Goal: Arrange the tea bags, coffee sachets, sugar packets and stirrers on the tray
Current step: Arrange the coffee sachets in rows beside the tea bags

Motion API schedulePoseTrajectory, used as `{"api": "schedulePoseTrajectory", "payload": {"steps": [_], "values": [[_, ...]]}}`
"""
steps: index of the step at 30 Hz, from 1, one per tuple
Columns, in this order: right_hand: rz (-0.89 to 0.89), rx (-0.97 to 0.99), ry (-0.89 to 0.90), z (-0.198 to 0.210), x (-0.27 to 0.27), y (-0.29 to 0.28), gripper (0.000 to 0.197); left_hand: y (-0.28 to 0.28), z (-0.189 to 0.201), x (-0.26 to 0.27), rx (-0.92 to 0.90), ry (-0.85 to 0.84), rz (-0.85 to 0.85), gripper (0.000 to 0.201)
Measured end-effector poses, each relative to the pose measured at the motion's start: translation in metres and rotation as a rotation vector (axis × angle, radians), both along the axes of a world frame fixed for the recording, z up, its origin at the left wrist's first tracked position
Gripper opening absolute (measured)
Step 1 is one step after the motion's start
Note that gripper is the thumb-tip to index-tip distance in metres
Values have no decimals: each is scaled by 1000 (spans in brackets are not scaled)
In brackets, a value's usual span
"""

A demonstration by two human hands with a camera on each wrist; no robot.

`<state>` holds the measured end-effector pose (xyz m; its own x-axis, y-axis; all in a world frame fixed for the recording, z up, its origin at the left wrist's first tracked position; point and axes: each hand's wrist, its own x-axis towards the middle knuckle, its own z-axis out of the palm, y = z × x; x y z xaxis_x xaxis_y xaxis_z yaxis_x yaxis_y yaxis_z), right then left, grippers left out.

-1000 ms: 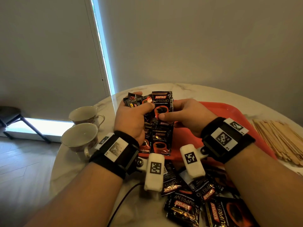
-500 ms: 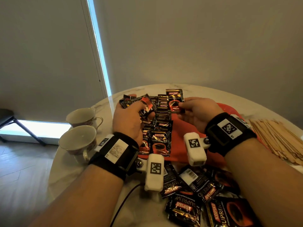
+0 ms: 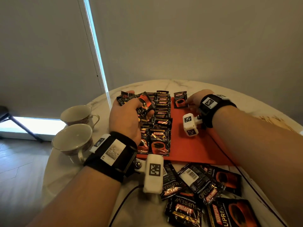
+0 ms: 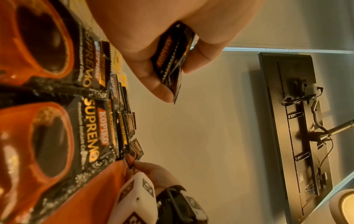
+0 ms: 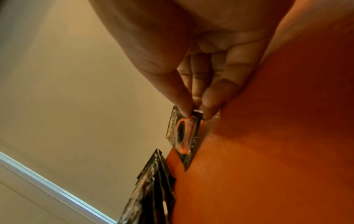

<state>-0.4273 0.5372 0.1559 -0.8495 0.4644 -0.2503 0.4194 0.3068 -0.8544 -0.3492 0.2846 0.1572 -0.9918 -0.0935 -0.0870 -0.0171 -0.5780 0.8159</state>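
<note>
A single coffee sachet [image 3: 180, 99] is pinched at its corner by the right hand [image 3: 196, 100] at the far end of the red tray [image 3: 193, 145], beside the overlapped sachet rows [image 3: 161, 122]; a sachet bundle [image 3: 139, 104] is gripped by the curled left hand [image 3: 126, 118].

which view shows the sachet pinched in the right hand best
Head view: the single sachet shows face-on at the tray's far end, the right hand pinching its edge. The right wrist view shows it edge-on; the left wrist view shows it tiny.

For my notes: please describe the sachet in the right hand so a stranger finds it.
Find the red tray. At its far edge one sachet lies alone, right of the overlapping row. Only this one is pinched by the right hand.
</note>
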Motion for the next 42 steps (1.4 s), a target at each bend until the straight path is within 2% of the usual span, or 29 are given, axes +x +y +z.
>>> {"api": "schedulePoseTrajectory", "payload": {"steps": [6,11,13,18,20,22,24,27,30,35,37,40,42], "values": [[47,17,-15,4,-3,-10,12,0,0,0,-8,-5,2,33],[56,104,-58,4,-14,-16,13,0,0,-1,-17,-15,-10,36],[53,67,-34,3,-14,-15,6,0,-1,-1,-14,-21,-8,36],[-12,23,-31,4,-17,-22,10,2,0,0,-5,-26,-8,32],[-34,-48,-11,3,-17,-23,19,2,1,0,-2,-20,-7,33],[-28,-74,-14,1,-15,-23,16,1,1,0,0,-17,-5,35],[9,-54,-50,-1,-12,-26,3,1,1,-1,0,-20,-11,35],[44,-96,-64,2,-5,-28,5,0,0,-1,19,-18,-33,34],[109,-184,-2,15,11,-34,5,1,-3,-2,14,3,-64,36],[413,-370,56,34,58,-62,20,3,-6,-3,-69,54,-83,43],[495,-352,104,32,70,-72,16,3,-8,-2,-119,83,-93,48],[490,-293,201,26,74,-79,12,3,-9,-1,-143,93,-94,46],[504,-315,190,25,73,-76,15,2,-8,-1,-123,88,-58,42]]}}
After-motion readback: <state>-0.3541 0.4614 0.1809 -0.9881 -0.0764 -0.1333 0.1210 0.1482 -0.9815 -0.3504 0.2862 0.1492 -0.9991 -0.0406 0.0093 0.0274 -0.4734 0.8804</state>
